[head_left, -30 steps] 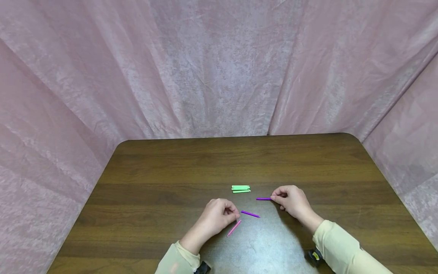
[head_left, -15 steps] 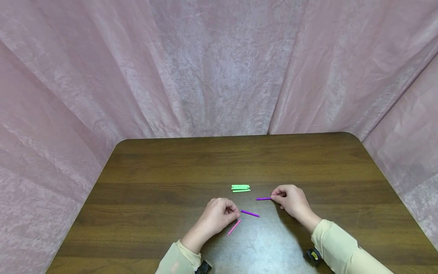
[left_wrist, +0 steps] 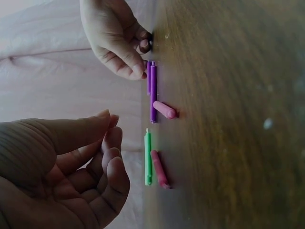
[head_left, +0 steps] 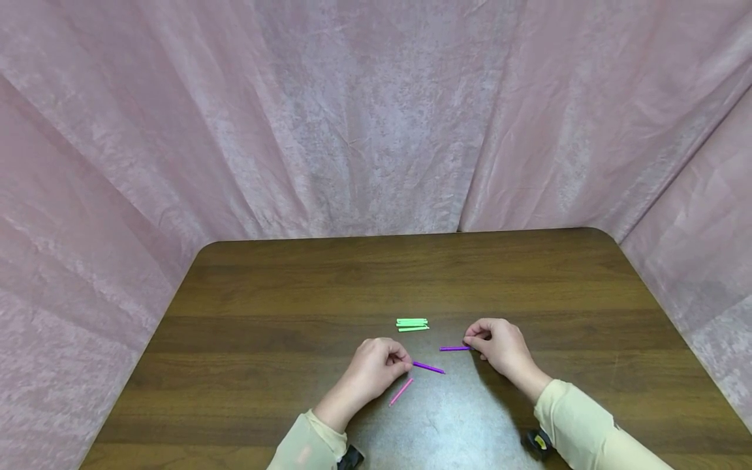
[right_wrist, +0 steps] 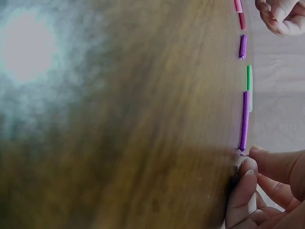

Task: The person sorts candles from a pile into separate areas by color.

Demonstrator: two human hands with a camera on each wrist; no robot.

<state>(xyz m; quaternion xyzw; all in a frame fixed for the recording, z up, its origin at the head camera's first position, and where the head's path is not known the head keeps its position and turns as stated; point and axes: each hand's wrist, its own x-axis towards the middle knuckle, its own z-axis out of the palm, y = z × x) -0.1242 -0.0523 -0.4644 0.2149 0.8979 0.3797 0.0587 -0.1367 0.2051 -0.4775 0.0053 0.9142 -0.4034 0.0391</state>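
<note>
My left hand (head_left: 373,372) hovers with loosely curled fingers; thumb and index tips come together with nothing visible between them in the left wrist view. Close to its fingertips lie a thin purple stick (head_left: 429,367) and a pink stick (head_left: 402,391). The left wrist view shows another, darker pink stick (left_wrist: 159,169). My right hand (head_left: 499,346) is bent over the right end of a second purple stick (head_left: 454,348), which lies just below the fingertips. In the right wrist view, thumb and index stand slightly apart beside that stick's end. Whether they touch it is hard to tell.
Several green sticks (head_left: 412,322) lie side by side beyond the hands. Everything rests on a brown wooden table (head_left: 282,281) with rounded far corners. Pink curtains (head_left: 364,117) hang behind and at both sides.
The purple stick at the right fingertips has shifted toward the person and now lies below them, while the right hand stays nearly in place. My left hand has barely moved.
</note>
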